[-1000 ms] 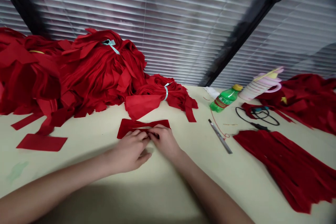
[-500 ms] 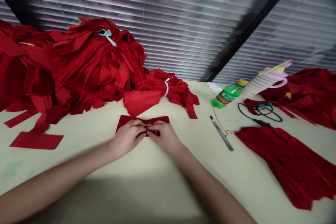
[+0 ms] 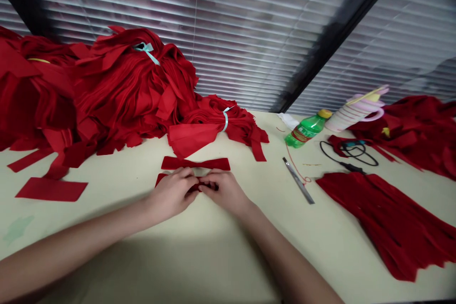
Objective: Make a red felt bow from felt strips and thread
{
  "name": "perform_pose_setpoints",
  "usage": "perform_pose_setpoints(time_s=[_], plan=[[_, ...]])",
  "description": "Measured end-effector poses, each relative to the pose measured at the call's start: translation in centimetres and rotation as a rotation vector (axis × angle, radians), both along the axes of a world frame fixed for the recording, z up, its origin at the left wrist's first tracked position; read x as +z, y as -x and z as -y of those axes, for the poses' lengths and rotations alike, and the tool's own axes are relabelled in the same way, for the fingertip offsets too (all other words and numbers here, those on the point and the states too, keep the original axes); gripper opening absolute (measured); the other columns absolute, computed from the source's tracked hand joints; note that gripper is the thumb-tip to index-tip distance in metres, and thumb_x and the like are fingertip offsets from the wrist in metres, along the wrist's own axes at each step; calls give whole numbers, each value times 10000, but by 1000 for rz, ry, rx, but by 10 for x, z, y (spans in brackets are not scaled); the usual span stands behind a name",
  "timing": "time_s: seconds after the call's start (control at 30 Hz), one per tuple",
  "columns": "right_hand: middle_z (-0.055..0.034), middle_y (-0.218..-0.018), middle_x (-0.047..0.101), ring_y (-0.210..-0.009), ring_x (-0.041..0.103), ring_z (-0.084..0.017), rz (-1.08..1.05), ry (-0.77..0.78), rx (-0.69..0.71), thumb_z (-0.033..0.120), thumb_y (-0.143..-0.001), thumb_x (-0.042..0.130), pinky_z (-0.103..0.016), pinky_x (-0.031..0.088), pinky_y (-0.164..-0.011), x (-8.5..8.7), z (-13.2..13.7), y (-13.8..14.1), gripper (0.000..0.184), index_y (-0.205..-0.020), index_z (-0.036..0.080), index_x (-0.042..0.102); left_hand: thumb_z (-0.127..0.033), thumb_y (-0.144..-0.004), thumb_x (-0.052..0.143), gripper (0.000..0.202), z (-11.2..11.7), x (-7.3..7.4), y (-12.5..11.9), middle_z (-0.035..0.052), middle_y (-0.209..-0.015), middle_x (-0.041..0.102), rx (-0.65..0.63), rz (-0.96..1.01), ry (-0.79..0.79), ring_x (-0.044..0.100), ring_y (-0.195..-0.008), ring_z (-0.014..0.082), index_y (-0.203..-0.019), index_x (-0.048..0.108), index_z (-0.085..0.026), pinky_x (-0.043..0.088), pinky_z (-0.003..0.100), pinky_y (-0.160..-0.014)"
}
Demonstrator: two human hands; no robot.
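Observation:
My left hand (image 3: 174, 192) and my right hand (image 3: 224, 191) meet at the middle of the cream table (image 3: 213, 247), fingers pinched together on a small red felt piece (image 3: 159, 179) that is mostly hidden under them. Just beyond my fingertips a red felt strip (image 3: 195, 164) lies flat on the table, pinched narrow at its middle like a bow. Neither hand touches that strip.
Large bundles of red felt (image 3: 117, 90) tied with pale bands fill the back left. A loose red rectangle (image 3: 52, 189) lies at left. At right are a metal ruler (image 3: 298, 180), a green bottle (image 3: 306, 129), a black cable (image 3: 351, 154), a roll of tape (image 3: 354, 111) and red cloth (image 3: 388, 218).
My hands have drawn back toward me with a small red piece, leaving the bow-shaped strip lying free beyond my fingers. The camera tilted slightly.

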State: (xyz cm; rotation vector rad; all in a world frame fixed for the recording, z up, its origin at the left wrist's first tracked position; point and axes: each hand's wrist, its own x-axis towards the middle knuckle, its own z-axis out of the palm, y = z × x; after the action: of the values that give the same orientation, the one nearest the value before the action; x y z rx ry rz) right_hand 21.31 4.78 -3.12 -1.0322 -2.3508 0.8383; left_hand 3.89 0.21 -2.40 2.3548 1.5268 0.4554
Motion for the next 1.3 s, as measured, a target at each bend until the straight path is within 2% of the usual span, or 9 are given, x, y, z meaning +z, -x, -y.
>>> perform_pose_setpoints(time_s=[0.2, 0.43, 0.73, 1.3], plan=[[-3, -707, 592, -607, 526, -98, -16, -52, 27, 114, -755, 612, -217, 446, -601, -3, -1, -1, 135, -825, 190, 698, -253, -824, 514, 170, -1, -3, 0, 58, -1033, 577, 30, 25, 6, 575, -888, 195, -919, 635, -180, 494, 323, -749], [-49, -868, 622, -717, 594, -127, -42, -136, -32, 90, -740, 582, -245, 491, -675, -4, -1, -6, 157, -823, 164, 692, -237, -811, 528, 140, -3, -3, 0, 38, -1000, 608, 25, 44, 10, 565, -925, 201, -889, 633, -188, 486, 327, -795], [-32, -822, 623, -674, 581, -111, 8, -40, -42, 44, -697, 590, -232, 477, -648, 0, -4, -7, 151, -747, 164, 667, -220, -814, 515, 134, -2, -4, 0, 29, -999, 606, 22, 55, 16, 551, -931, 193, -873, 629, -181, 473, 314, -790], [-34, -827, 609, -631, 551, -91, 4, -44, -28, 52, -701, 593, -217, 458, -608, -2, -5, -8, 139, -763, 151, 668, -207, -821, 508, 131, -4, -3, 1, 26, -1022, 612, -20, 66, 17, 543, -914, 189, -860, 630, -183, 457, 307, -793]])
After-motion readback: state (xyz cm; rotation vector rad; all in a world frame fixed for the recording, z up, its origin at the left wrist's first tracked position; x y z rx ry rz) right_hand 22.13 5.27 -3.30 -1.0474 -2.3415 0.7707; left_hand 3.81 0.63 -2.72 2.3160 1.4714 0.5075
